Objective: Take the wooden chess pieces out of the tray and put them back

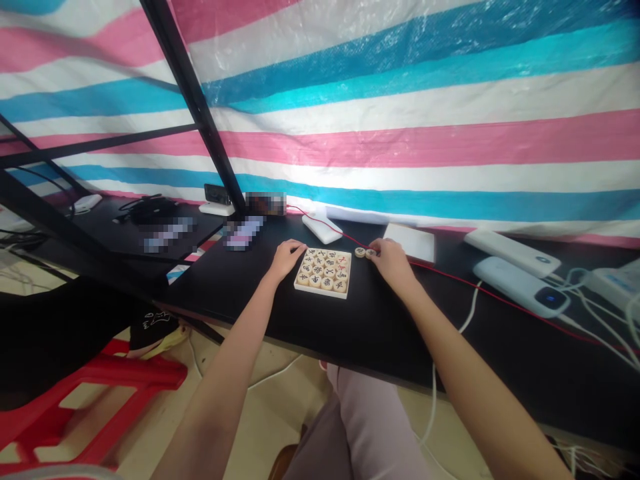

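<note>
A shallow white box (321, 291) of round wooden Chinese chess pieces lies on the black table in front of me. Black characters mark most of the pieces, and red ones show at the right side. At the box's far left corner is my left hand (288, 259), its fingers bent against the edge. To the right of the box my right hand (391, 261) pinches a Chinese chess piece (370, 253) that is partly hidden by the fingers. Another loose chess piece (360, 253) lies just left of it on the table.
Behind the box sits a white device (323, 229), with a red cable (345, 239) running past it. A flat white box (411, 243) lies beyond my right hand. Power banks (520, 287) and white cables occupy the right side. A red stool (100, 387) stands at lower left.
</note>
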A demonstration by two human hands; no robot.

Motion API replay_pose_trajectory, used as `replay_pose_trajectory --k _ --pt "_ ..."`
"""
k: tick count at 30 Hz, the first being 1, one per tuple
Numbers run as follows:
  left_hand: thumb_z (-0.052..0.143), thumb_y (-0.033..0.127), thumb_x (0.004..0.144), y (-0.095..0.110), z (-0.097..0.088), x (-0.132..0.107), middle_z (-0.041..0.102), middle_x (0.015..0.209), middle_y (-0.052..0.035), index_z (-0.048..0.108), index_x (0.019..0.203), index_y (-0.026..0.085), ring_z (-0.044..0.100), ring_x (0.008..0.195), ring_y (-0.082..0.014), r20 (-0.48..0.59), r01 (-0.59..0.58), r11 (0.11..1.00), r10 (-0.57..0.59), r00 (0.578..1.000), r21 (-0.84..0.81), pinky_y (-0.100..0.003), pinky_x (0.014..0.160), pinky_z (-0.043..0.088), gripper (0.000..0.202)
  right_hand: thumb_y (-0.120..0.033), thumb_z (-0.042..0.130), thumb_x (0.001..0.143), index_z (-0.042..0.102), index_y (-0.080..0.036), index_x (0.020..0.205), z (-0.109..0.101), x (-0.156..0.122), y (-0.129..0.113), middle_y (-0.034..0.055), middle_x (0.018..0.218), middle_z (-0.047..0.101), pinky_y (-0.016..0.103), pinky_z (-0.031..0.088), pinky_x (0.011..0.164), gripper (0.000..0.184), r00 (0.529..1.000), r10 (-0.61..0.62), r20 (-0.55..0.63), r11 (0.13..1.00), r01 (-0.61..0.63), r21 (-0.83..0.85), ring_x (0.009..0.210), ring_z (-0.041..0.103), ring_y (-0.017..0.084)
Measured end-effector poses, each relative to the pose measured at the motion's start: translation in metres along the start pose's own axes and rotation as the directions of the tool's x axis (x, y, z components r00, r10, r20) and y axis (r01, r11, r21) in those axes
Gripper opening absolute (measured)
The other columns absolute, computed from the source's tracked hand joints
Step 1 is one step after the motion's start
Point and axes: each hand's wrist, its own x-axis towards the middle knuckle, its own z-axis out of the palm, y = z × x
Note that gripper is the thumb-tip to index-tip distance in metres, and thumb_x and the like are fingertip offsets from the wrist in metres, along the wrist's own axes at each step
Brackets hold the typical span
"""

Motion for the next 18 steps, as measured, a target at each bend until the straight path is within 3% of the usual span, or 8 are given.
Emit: replay_pose_trajectory --k 3,5,8,12,18 --pt "0.049 0.033 0.085 -0.002 0.001 0.000 0.069 0.095 -0.0049 0.073 0.084 0.019 0.061 0.094 -0.0196 -0.002 -0.011 1.000 0.011 1.000 -0.004 -0.032 0.092 0.042 0.028 -0.023 0.054 0.081 0.065 -0.020 0.094 -0.007 -0.005 -0.010 0.0073 0.095 0.062 0.030 0.039 0.063 0.017 1.000 0.001 -0.016 0.996 -0.002 -0.089 0.082 0.057 0.021" --pt "0.049 0.034 0.085 -0.002 0.001 0.000 0.069 0.095 -0.0049 0.072 0.084 0.019 0.060 0.094 -0.0200 -0.003 -0.011 1.000 0.011 1.000 -0.004 -0.032 0.092 0.042 0.028 -0.026 0.053 0.084 0.066 -0.022 0.097 -0.008 -0.007 -0.016 0.0058 0.098 0.062 0.029 0.039 0.063 0.019 0.999 -0.038 -0.021 0.998 0.037 -0.049 0.082 0.057 0.020" --pt "0.049 0.034 0.085 -0.002 0.001 -0.001 0.068 0.096 -0.0047 0.072 0.084 0.019 0.059 0.096 -0.0206 -0.005 0.003 1.000 -0.003 1.000 0.005 -0.033 0.092 0.041 0.028 -0.032 0.053 0.086 0.067 -0.025 0.102 -0.004 -0.007 -0.022 0.0042 0.105 0.061 0.030 0.041 0.071 0.023 0.975 -0.218 0.037 0.974 0.215 0.067 0.088 0.056 0.019" --pt "0.048 0.033 0.086 -0.001 0.002 -0.001 0.068 0.098 -0.0050 0.072 0.085 0.019 0.058 0.097 -0.0211 -0.003 0.012 1.000 -0.012 1.000 0.020 -0.034 0.092 0.041 0.028 -0.038 0.052 0.087 0.068 -0.026 0.106 0.005 -0.010 -0.028 0.0062 0.111 0.061 0.037 0.038 0.079 0.028 0.931 -0.350 0.106 0.934 0.356 -0.039 0.098 0.050 0.024" --pt "0.049 0.034 0.085 0.000 0.001 -0.001 0.068 0.097 -0.0049 0.072 0.085 0.019 0.059 0.097 -0.0209 -0.001 0.016 1.000 -0.016 1.000 0.022 -0.034 0.093 0.041 0.027 -0.027 0.040 0.092 0.052 -0.033 0.129 0.014 -0.010 -0.035 0.0051 0.134 0.050 0.040 0.036 0.080 0.039 0.897 -0.436 0.075 0.891 0.442 -0.100 0.112 0.042 0.027"
